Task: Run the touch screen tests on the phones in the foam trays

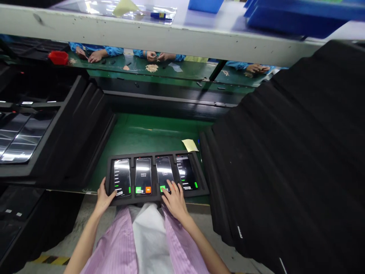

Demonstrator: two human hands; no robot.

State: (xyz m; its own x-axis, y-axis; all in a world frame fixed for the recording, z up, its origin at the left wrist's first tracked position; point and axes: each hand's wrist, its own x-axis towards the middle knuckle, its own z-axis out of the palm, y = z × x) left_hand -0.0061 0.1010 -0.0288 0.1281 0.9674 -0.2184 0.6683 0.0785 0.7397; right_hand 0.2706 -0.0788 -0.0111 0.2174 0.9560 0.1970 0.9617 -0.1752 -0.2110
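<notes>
A black foam tray lies near the front edge of the green bench, with several phones side by side in its slots. My left hand grips the tray's left front corner, its thumb over the lower edge of the leftmost phone. White lines and a green block show on that screen. Beside it, the second phone shows green and orange buttons. My right hand spreads its fingers over the lower part of the third phone, fingertips at its green button; the rest is covered. The rightmost phone is also lit.
Stacked black trays rise on the right; another stack leans at left, beside a tray of dark phones. Yellow paper lies on the green bench. A white shelf crosses above; co-workers' hands work beyond.
</notes>
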